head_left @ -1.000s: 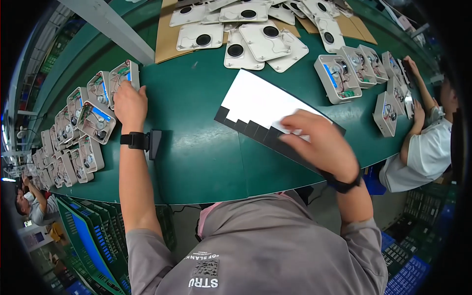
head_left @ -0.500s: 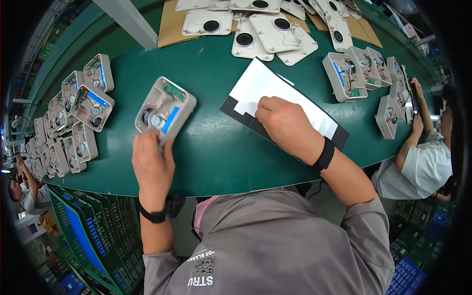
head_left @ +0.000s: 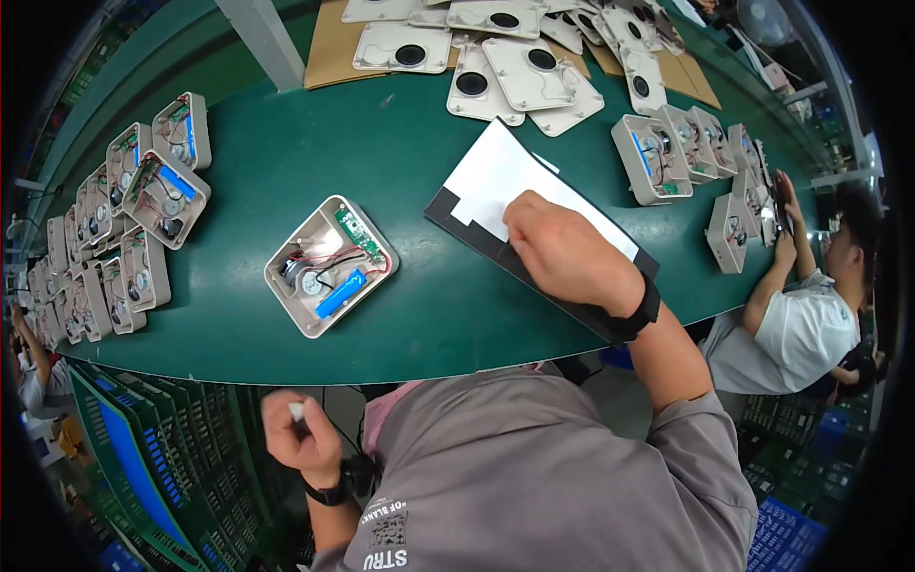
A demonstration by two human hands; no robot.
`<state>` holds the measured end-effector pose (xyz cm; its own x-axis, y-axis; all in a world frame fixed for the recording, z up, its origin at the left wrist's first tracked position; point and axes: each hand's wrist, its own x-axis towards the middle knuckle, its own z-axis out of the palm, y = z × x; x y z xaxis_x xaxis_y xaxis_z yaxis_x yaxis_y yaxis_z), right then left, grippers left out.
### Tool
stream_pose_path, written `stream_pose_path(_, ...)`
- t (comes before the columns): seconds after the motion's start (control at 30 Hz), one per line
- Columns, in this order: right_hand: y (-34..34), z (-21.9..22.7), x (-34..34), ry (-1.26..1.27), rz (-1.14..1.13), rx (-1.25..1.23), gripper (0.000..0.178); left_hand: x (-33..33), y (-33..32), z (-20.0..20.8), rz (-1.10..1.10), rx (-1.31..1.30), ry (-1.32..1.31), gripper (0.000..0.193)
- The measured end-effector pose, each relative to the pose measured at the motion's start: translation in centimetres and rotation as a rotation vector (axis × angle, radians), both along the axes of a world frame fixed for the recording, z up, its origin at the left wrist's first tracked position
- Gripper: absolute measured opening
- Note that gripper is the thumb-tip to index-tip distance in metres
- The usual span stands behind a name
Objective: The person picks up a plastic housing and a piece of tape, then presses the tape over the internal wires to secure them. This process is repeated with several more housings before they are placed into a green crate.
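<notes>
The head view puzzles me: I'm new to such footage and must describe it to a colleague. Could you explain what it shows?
There is no machine: someone works bare-handed under a fisheye camera worn on the head, looking down, so straight edges bend. On the green table lies an open box holding a circuit board and a blue cylinder. Similar boxes stand at both sides; pale panels lie at the far edge. The right hand is over a white sheet, its grip partly hidden. The left hand, off the near edge, seems to pinch something small and white, too blurred to name.
</notes>
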<state>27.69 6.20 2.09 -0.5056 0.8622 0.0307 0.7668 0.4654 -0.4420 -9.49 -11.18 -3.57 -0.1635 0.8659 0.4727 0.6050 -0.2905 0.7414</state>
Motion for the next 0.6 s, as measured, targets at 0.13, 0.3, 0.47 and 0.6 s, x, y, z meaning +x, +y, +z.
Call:
stream_pose_path(0.13,1.4,-1.2,2.0,0.211,-0.052,-0.223,0.005,-1.5,-6.2,-8.3,0.104,-0.805,-0.121,0.025)
stream_pose_path(0.3,1.6,-1.0,4.3,0.385,-0.216,-0.470,0.004,-4.6,-9.7,-27.2,-0.123,-1.635,-0.444,0.057)
stream_pose_path(0.47,0.5,-0.8,3.8,0.399,-0.276,-0.453,0.002,2.3,-3.0,-22.4,-0.036,-1.743,-0.732,0.044)
stream_pose_path(0.6,3.1,0.2,2.2,0.319,-0.126,-0.545,0.003,5.0,0.5,-22.4,-0.327,-1.819,-0.434,0.044)
